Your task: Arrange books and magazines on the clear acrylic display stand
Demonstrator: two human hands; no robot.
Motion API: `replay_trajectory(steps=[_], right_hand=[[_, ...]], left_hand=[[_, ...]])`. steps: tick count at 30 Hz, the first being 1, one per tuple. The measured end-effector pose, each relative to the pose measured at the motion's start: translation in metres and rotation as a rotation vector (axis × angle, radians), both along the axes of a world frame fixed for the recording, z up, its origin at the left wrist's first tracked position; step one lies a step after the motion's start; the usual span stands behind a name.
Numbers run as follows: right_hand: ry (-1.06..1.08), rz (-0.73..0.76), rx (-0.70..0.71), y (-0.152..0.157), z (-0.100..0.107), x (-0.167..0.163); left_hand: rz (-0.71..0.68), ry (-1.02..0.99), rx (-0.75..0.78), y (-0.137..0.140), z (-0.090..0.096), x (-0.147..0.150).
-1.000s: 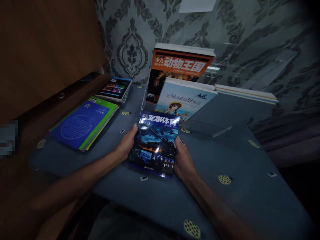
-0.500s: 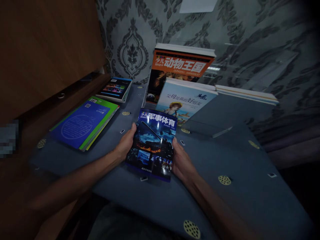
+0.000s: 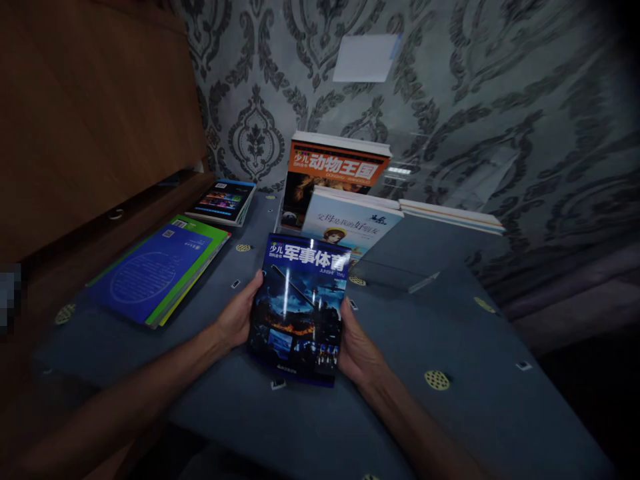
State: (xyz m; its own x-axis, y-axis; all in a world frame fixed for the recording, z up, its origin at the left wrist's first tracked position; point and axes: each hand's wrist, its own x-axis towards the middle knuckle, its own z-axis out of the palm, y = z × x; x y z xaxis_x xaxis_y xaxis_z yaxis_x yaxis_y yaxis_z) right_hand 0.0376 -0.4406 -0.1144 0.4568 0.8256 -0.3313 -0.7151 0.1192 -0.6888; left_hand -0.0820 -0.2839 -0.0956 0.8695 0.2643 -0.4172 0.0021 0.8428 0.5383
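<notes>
Looks like a home, probably a study corner. Evidence: ornate leaf-pattern wallpaper [image 3: 257, 137] at far side, brown wooden furniture [image 3: 95, 100] at left, table [image 3: 480, 400] with blue-grey printed top, children's animal book [image 3: 340, 167] standing far, blue and green books [image 3: 155, 277] lying flat at left.

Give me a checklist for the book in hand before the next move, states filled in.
1. Left hand on the dark blue book, left edge: ok.
2. Right hand on its right edge: ok.
3. Book closed, front cover toward the camera: ok.
4. Grip behind the book: cannot tell, hidden.
5. Clear view of the pale blue book: not ok, the held book covers part of its lower end.
6. Blue-and-green pile apart from the left hand: ok.
</notes>
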Motion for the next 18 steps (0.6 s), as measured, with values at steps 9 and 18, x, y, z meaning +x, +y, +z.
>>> replay_trajectory(steps=[9, 18], right_hand=[[0.047, 0.104, 0.071, -0.001, 0.001, -0.001], [0.061, 0.143, 0.064, 0.0, -0.001, 0.004]], left_hand=[[-0.11, -0.081, 0.02, 0.005, -0.009, -0.005], [-0.107, -0.105, 0.055, 0.007, -0.018, -0.006]])
